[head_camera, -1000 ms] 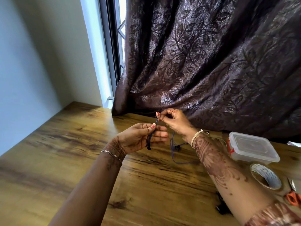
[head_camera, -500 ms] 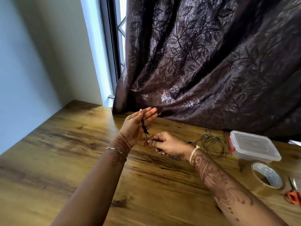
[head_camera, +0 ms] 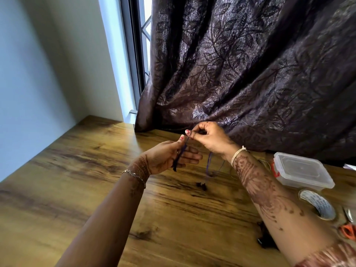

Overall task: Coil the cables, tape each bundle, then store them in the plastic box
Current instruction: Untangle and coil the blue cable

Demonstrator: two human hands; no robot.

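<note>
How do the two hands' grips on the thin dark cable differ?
The left hand has straight fingers, thumb pinning the thin dark purple cable across them; the right hand is curled, pinching it with fingertips. The right hand sits higher than the left. Both hold one cable.

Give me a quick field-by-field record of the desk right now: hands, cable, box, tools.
left hand: holds the dark cable looped across its palm, thumb on it
right hand: pinches the cable just above the left hand
loose end: hangs below the right hand down to the table
plastic box: lid on, at the right
tape roll: lying flat, in front of the box
scissors: orange handles, at the right edge
</note>
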